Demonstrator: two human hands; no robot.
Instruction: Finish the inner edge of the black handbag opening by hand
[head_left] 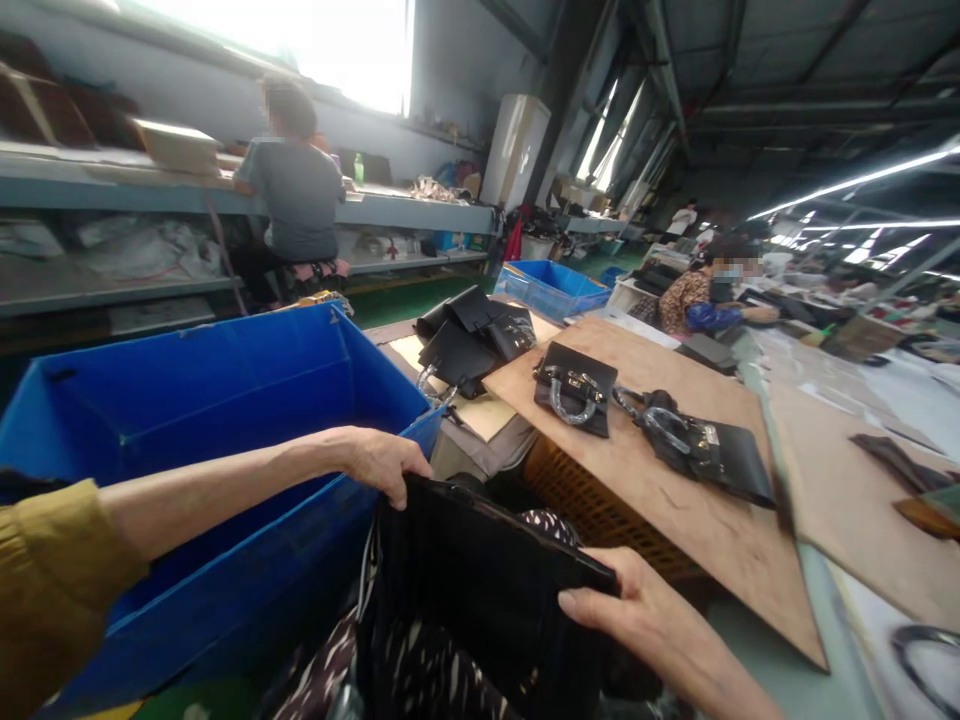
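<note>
A black handbag [495, 580] is held up in front of my lap, its dark inside facing me. My left hand [386, 465] pinches the bag's upper left corner. At the upper right corner my right hand [611, 595] grips the edge, thumb on the near side. The bag's lower part runs out of the frame. Beyond it, on a wooden board, lie a small black handbag [576, 385] with wrapped handles and another black handbag [701, 445] on its side.
A large blue bin [187, 390] stands at my left. Several black bags [472, 335] are piled behind the wooden board [652, 520]. A smaller blue bin [555, 285] is farther back. One person [296, 190] sits at a bench; another person [697, 295] works at the right table.
</note>
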